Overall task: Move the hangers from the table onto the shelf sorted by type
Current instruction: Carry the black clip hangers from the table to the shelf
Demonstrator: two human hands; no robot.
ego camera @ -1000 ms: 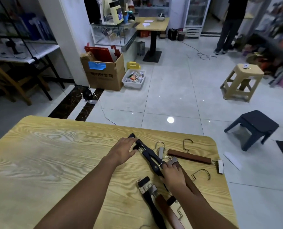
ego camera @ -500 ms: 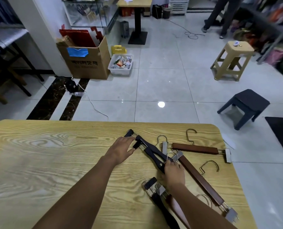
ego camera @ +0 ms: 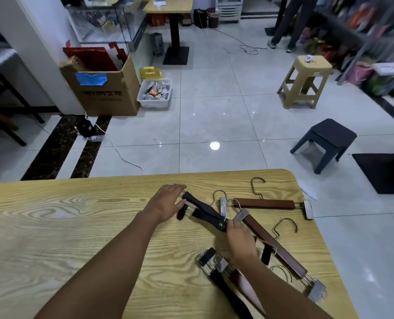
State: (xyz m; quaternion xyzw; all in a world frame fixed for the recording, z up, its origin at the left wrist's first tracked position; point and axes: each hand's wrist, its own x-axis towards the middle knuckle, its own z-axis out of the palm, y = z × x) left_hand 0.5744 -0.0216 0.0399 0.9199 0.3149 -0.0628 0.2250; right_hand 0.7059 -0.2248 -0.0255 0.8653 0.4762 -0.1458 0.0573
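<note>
Head view shows your left hand (ego camera: 166, 202) curled over the far clip end of the black clip hangers (ego camera: 205, 209), while your right hand (ego camera: 241, 240) pinches their middle near the hook. They lie on the worktop (ego camera: 53, 226), right of centre. Two brown wooden clip hangers (ego camera: 264, 203) rest just beside them, and more hangers lie under your right forearm.
</note>
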